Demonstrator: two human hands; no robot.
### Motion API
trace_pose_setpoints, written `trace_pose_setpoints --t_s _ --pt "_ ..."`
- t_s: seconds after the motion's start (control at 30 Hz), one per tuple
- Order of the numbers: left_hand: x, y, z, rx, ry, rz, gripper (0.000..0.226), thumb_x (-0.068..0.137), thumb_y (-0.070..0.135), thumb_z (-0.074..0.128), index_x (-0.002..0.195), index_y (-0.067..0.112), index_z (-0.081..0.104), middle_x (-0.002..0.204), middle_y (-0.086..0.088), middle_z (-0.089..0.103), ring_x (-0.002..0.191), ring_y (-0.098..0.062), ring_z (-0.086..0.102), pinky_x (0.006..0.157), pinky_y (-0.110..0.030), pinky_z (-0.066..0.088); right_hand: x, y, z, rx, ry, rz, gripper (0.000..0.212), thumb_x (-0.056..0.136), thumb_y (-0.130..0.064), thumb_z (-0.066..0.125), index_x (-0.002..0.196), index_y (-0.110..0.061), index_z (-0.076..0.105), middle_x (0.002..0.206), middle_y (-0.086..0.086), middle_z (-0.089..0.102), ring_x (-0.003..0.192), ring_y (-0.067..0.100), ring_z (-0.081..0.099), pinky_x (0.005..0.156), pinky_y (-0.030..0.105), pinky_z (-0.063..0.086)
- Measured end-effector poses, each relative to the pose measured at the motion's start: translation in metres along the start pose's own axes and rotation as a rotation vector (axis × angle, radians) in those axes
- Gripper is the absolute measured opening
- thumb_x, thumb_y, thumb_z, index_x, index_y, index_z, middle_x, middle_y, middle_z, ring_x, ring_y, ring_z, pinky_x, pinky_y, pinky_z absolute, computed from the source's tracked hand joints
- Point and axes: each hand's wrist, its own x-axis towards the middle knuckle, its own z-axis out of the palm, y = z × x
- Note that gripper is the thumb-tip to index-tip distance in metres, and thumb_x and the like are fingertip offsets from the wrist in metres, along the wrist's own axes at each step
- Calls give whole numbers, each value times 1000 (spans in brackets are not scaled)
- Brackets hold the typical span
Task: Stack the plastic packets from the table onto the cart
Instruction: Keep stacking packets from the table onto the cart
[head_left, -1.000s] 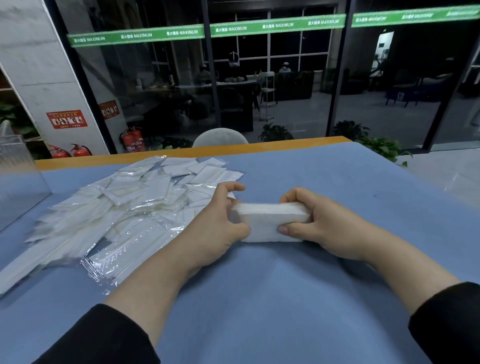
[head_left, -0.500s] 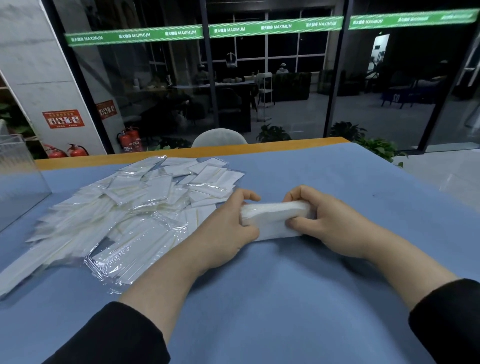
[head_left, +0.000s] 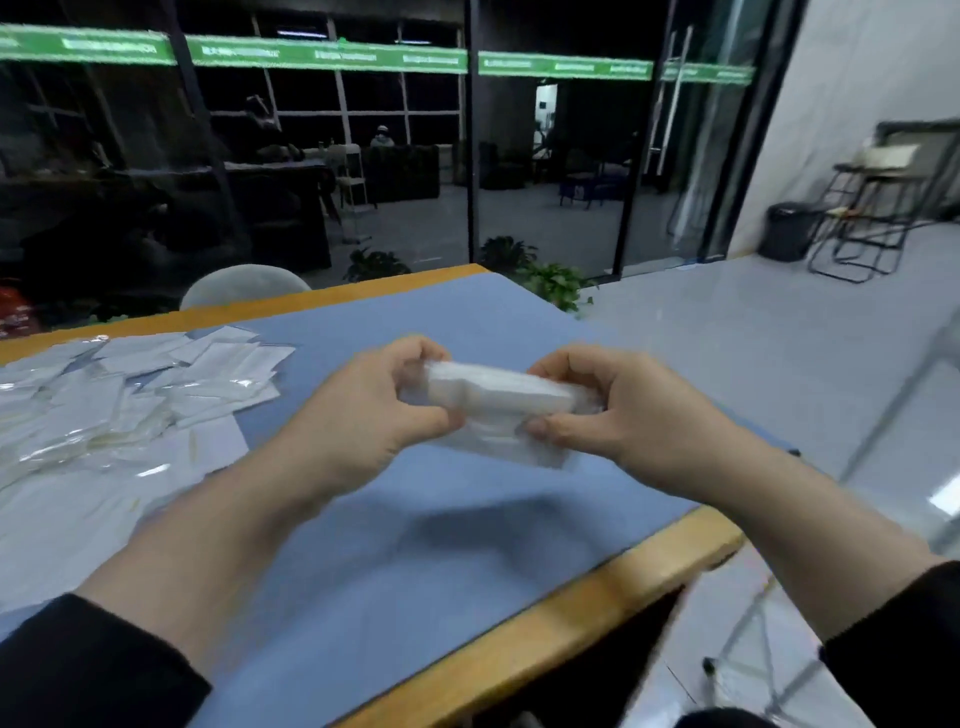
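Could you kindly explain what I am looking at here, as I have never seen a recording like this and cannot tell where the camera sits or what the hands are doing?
There is no machine here: a person wears one wide-angle camera on the head, looking forward and down, so the two arms reaching in from the bottom are the wearer's own. The left hand and the right hand each have a grip on one end of a small bundle of white plastic packets, held up above the table, which has a blue cover. A loose pile of packets lies on the table to the left. The picture is blurred, so finer detail cannot be told. No cart is plainly in view.
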Motion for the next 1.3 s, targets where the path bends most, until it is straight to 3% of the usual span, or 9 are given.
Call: trace_pose_setpoints --t_s 0.13,0.23,0.4,0.5,0.6,0.7,0.83,1.1,1.3 --pt "-4 76 69 43 -266 149 35 80 21 83 99 40 60 84 0 72 78 -27 65 73 -44 53 -106 5 -66 -19 93 177 23 86 -39 76 108 -31 71 90 -2 70 76 30 70 64 46 61" --pt "-24 125 143 19 -448 260 44 82 12 77 102 43 53 74 2 67 64 -20 60 60 -34 47 -198 19 -100 -123 182 301 7 90 -28 72 97 -32 71 76 -14 67 64 3 59 61 15 44" --pt "-73 156 273 -3 -702 319 48 81 15 74 107 47 48 74 4 58 57 -14 52 54 -36 46 -328 64 -121 -110 233 565 8 91 -23 69 92 -31 70 78 -6 66 73 21 61 67 40 49" --pt "-95 148 336 -133 -795 245 60 83 28 80 126 54 46 97 16 63 80 3 62 77 -21 55 -380 103 -124 -167 295 704 11 90 -21 67 87 -32 66 68 -9 59 61 12 50 61 35 42" --pt "-93 127 374 -179 -703 175 51 91 35 72 136 45 49 118 22 62 110 8 59 102 -25 49 -413 148 -137 -257 403 855 6 88 -26 65 87 -32 65 71 -6 63 62 16 53 59 37 46" --pt "-78 106 391 22 -565 195 31 101 31 56 131 38 56 123 23 60 116 5 55 102 -22 44 -424 185 -155 -277 565 925 11 87 -28 65 79 -34 66 65 -8 61 52 7 46 53 31 39" --pt "-65 107 425 292 -598 430 40 106 34 46 145 30 50 139 16 52 131 -5 45 104 -18 33 -410 224 -178 -311 693 968 7 88 -25 62 82 -25 67 70 -3 64 62 16 56 56 34 44" --pt "-27 153 533 481 -663 569 47 104 27 43 149 12 42 150 -4 46 139 -25 39 115 -39 33 -341 313 -217 -525 631 998 21 88 -22 60 103 -9 65 86 8 64 80 30 57 65 36 44" --pt "5 150 577 563 -609 547 16 97 19 45 111 16 52 117 -1 54 115 -23 48 100 -36 36 -309 360 -213 -632 594 977 20 92 -23 57 102 -6 62 84 6 57 75 27 50 66 32 36"
